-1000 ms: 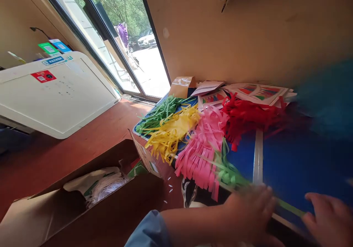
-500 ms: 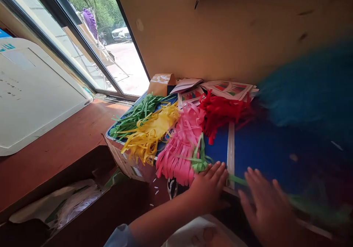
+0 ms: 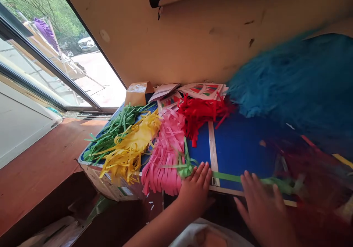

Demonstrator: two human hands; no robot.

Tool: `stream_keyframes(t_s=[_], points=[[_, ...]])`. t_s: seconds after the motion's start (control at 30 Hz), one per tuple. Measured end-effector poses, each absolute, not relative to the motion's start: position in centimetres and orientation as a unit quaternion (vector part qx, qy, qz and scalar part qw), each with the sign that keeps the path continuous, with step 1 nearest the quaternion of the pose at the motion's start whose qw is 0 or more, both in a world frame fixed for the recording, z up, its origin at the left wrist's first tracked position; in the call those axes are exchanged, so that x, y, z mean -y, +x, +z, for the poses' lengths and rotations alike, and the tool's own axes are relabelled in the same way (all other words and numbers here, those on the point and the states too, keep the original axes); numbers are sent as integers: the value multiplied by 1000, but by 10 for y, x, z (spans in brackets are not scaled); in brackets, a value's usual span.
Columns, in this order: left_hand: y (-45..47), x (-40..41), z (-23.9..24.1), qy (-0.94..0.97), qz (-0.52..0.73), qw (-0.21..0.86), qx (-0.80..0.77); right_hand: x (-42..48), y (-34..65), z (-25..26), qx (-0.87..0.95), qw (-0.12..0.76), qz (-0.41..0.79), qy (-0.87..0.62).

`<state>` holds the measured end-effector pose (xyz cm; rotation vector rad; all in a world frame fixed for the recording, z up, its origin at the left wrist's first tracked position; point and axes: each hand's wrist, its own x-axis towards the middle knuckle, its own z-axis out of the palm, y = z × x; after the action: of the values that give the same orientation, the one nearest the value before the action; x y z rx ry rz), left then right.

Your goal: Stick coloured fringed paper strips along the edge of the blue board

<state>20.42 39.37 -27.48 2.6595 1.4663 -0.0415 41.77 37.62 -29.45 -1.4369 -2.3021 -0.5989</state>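
My left hand (image 3: 196, 188) lies open and flat, fingers stretched out, on a light green paper strip (image 3: 227, 176) at the table's front edge. Its fingertips meet a bunched light green clump (image 3: 185, 169) of the strip, beside a pink paper fringe (image 3: 161, 171). Further right, my right hand (image 3: 260, 206) is open too, fingers extended over the strip and thumb apart. Between both hands the strip runs straight across the blue tabletop (image 3: 234, 140). Past my right hand it widens into a loose, blurred green piece (image 3: 281, 184). What lies under my palms is hidden.
Yellow fringe (image 3: 135, 140), green fringe (image 3: 116, 131) and red fringe (image 3: 204, 111) lie behind. Printed papers (image 3: 202, 89) and a tan box (image 3: 138, 93) stand against the wall. A blue fluffy mass (image 3: 289, 81) fills the right back. An open cardboard box (image 3: 68, 203) sits lower left.
The view has swung to the right, so the table and fringes sit further left in the picture. Both hands stay flat on the green strip.
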Motion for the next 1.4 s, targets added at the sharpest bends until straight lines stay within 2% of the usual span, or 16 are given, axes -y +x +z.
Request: stream_keyframes(t_s=[0.13,0.2,0.37,0.5,0.67,0.8,0.9,1.07,1.2,1.4], points=[[210,-390,-273,866,-29,35,-498,-375,415,-288,771,182,-239,-562],[213,-388,-273,857,-18,24,-515,-378,411,-286,766,211,-244,-556],[217,-385,-276,847,28,-6,-531,-388,399,-292,835,298,-154,-435],[214,-383,-275,843,86,-46,-529,-389,397,-300,838,337,-116,-413],[224,-381,-275,850,223,-136,-457,-384,407,-305,848,353,-143,-368],[233,-384,-279,894,206,-120,-379,-382,416,-308,839,373,-143,-370],[230,-385,-279,910,171,-98,-365,-381,423,-310,846,368,-137,-361],[221,-381,-273,918,122,-91,-367,-385,433,-313,887,292,-166,-316],[220,-381,-272,914,99,-81,-385,-385,435,-317,888,292,-166,-314],[216,-387,-265,916,70,-9,-394,-378,440,-329,894,258,-87,-356]])
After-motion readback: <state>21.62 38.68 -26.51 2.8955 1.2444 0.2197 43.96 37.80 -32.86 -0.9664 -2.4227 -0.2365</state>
